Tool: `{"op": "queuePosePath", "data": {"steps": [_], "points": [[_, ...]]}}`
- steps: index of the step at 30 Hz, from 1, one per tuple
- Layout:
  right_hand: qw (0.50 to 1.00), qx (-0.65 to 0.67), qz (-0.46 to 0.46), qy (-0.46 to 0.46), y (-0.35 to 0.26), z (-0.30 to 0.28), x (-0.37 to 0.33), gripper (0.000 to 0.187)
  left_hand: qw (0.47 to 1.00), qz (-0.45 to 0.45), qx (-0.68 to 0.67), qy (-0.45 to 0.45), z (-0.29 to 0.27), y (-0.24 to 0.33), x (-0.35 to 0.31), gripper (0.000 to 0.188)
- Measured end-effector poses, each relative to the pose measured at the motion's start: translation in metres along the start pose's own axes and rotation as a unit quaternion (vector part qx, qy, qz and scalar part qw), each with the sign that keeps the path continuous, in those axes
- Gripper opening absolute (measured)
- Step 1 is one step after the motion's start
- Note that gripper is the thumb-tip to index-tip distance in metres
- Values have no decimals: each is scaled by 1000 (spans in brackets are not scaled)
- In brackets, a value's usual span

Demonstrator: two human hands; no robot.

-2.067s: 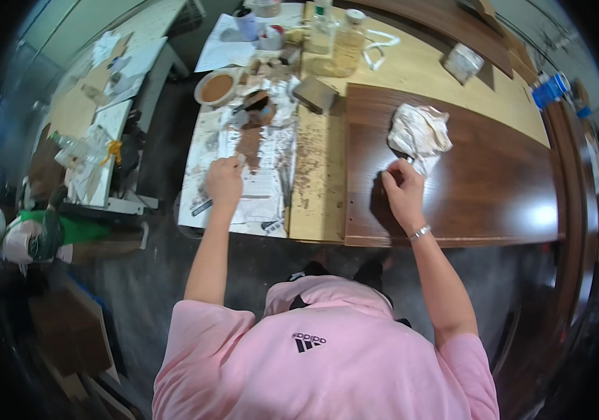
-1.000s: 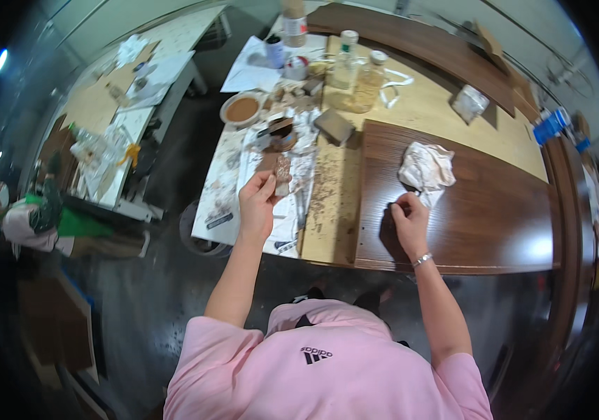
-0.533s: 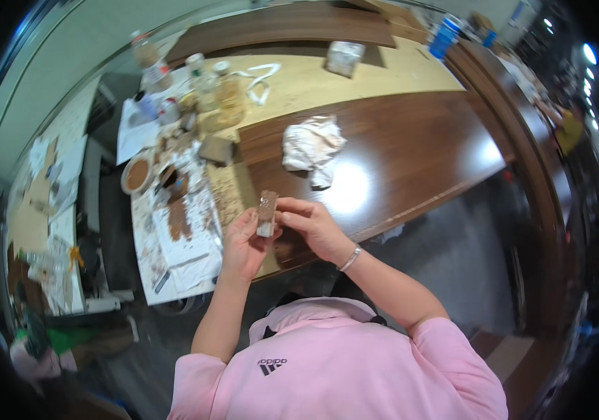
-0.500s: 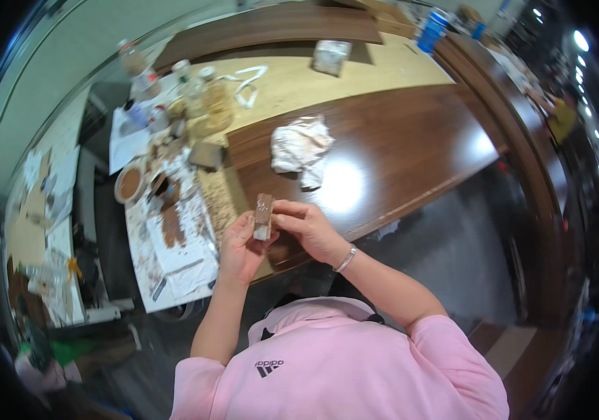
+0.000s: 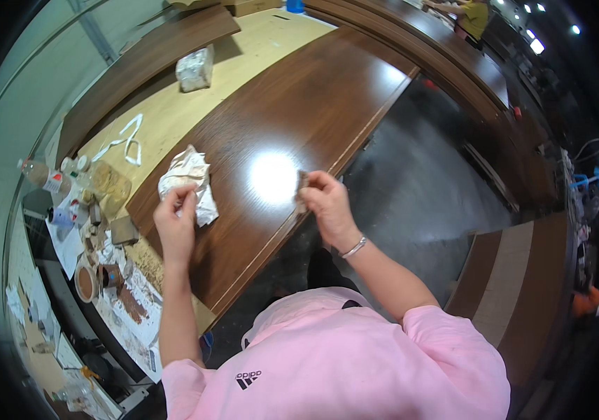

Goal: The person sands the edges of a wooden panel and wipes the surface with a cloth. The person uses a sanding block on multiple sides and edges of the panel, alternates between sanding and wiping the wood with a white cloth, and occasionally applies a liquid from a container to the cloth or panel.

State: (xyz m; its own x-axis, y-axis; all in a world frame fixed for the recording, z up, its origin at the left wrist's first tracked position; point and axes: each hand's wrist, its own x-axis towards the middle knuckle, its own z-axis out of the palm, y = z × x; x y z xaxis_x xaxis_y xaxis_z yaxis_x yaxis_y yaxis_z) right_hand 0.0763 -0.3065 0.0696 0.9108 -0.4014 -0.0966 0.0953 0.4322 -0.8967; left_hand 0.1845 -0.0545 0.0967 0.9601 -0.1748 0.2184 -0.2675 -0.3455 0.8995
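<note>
A small brown-smeared block [image 5: 302, 190] is pinched in my right hand [image 5: 330, 210], over the front edge of the glossy dark brown wooden panel [image 5: 257, 126]; blur softens its outline. On the panel's left part lies a crumpled white cloth or paper [image 5: 186, 170] with brownish stains. My left hand [image 5: 175, 218] is in front of it, thumb and fingers drawn together. Whether those fingertips touch the crumpled piece or hold something small, I cannot tell.
To the left, a tub of brown paste [image 5: 86, 281], clear bottles [image 5: 109, 183] and a grey-brown block [image 5: 124, 230] crowd the smeared bench. A white wrapped block [image 5: 194, 70] and white strap [image 5: 126, 140] lie farther back. Another person [image 5: 473, 17] is at the far right.
My hands have parted: the left has let go of the small block and moved to the crumpled white piece, while the right keeps the block. The view has turned right.
</note>
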Motion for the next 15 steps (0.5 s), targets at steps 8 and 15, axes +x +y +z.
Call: {"op": "queuePosePath", "data": {"steps": [8,15], "points": [[960,-192,-86,183,-16,-116,28,15,914,150,375,-29,69,-66,115,45],[840,-437,-229,226,-36,-155,68,21,875,142,461,-43,109,-62,107,47]]}}
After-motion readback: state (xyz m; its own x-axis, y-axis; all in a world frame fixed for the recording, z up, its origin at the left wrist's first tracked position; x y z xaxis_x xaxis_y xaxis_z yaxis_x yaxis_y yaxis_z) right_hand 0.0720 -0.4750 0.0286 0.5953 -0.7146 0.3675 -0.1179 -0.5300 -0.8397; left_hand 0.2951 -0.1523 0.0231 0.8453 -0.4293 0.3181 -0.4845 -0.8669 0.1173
